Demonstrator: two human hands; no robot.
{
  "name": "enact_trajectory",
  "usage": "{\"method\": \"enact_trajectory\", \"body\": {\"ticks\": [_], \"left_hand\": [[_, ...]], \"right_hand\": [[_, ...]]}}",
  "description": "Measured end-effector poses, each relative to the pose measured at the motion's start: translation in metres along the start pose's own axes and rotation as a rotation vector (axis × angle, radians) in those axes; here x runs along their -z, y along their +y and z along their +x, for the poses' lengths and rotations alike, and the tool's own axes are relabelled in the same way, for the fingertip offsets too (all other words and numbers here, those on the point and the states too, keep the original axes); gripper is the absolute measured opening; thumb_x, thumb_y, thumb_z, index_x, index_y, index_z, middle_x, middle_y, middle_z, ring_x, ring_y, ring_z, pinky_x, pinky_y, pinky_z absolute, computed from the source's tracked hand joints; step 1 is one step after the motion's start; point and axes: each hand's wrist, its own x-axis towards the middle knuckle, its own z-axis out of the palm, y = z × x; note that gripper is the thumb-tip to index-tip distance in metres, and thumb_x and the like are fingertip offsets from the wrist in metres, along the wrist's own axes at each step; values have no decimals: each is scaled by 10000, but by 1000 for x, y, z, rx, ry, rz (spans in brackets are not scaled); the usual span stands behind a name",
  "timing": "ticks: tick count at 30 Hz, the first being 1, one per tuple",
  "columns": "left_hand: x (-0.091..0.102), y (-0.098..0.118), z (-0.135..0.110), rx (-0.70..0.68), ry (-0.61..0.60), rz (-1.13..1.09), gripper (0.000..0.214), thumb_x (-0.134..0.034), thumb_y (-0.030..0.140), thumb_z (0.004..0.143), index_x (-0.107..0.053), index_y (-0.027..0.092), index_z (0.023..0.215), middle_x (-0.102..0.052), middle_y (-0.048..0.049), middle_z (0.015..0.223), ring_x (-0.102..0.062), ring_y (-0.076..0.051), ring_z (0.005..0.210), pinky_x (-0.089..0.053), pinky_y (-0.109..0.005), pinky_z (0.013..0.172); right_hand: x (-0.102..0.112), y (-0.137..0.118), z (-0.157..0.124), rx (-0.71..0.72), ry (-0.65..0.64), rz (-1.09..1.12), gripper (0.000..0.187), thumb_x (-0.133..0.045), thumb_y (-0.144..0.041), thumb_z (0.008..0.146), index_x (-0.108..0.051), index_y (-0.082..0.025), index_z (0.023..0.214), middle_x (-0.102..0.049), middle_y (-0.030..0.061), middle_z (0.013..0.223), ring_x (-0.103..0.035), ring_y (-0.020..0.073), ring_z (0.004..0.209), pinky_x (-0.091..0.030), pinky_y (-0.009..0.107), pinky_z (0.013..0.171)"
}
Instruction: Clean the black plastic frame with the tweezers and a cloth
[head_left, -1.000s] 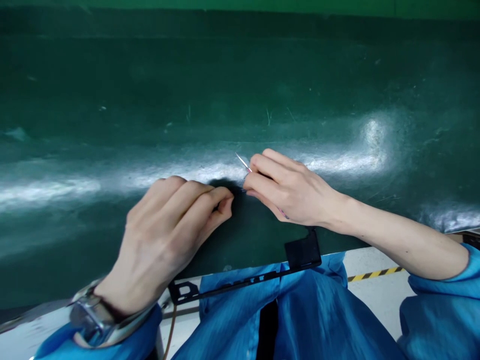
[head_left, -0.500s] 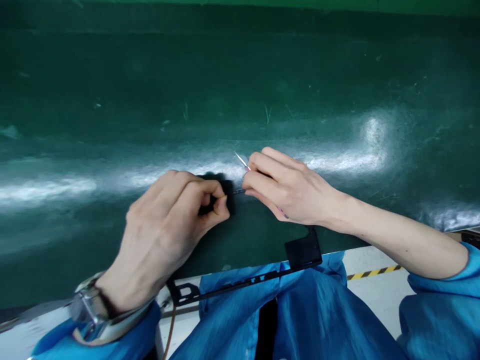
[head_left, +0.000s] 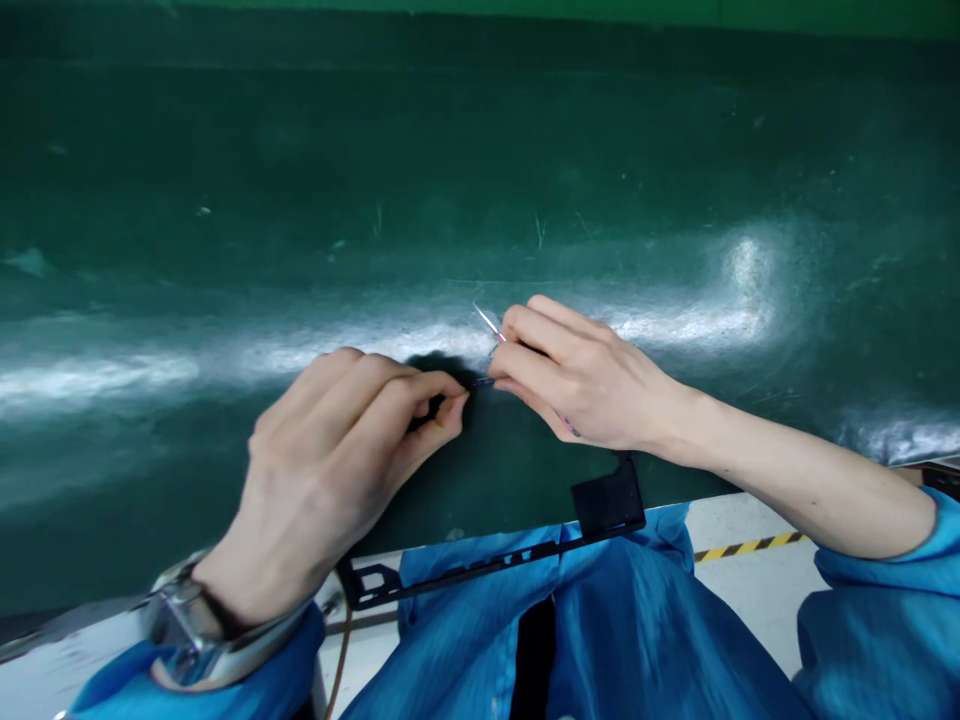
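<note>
My right hand (head_left: 585, 380) is closed around a pair of tweezers (head_left: 489, 321), whose bright pointed tip sticks out past the fingers up to the left; a pink bit of the handle shows below the palm. Between that hand's thumb and index finger sits a small thin dark strip (head_left: 482, 381), mostly hidden. My left hand (head_left: 337, 440) is pinched shut, its thumb and index fingertips right at the strip's left end. Whether they grip the strip or something tiny cannot be seen. Nearer my body, a long black frame-like plastic part (head_left: 480, 568) overhangs the table's front edge.
The green tabletop (head_left: 450, 150) is glossy and lightly scratched, with bright light reflections across it. A watch (head_left: 187, 620) is on my left wrist. Below the edge are my blue garment (head_left: 615, 630), a thin brown cable (head_left: 341, 665) and yellow-black floor tape (head_left: 750, 546).
My left fingertips have moved a little to the right, up to the small strip. My right hand and the tweezers stay almost in place, as does the black part.
</note>
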Motion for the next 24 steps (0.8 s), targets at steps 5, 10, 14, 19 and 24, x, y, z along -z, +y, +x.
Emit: {"method": "enact_trajectory", "body": {"ticks": [5,10,14,19,24], "left_hand": [[-2,0,7,-48,-20,64,109,-677,162,977,-639,232,1051,-588,7,825,-505,-197,797,-418,-339,742],[-6,-5,4,-23,1,47,107,-663,136,975,-617,229,1001,-547,18,810,-489,-183,790,-405,-321,720],[-5,-9,0,34,36,10,131,-673,119,966,-610,233,980,-566,29,832,-524,-153,794,-416,-294,721],[-3,-8,-4,59,29,-42,136,-713,121,958,-647,220,1023,-630,33,854,-582,-130,803,-470,-272,751],[0,-11,-11,-40,11,-42,325,-763,109,923,-693,241,1211,-770,-22,1106,-664,-181,965,-524,-340,904]], "right_hand": [[-1,0,0,8,48,-17,118,-474,-54,1050,-554,-141,1054,-586,71,1021,-507,177,971,-487,277,816],[0,-1,2,4,15,-4,127,-458,-60,1058,-559,-136,1068,-583,72,1027,-511,178,976,-485,284,831],[0,-1,2,-9,-8,-2,145,-433,-71,1071,-559,-141,1069,-590,75,1045,-511,178,983,-490,295,851],[-2,1,-1,8,54,2,93,-488,-87,1061,-567,-135,1055,-591,73,1025,-492,169,942,-480,281,822],[-2,1,-1,7,60,-1,104,-482,-91,1064,-571,-139,1039,-601,78,1031,-492,170,943,-483,281,810]]}}
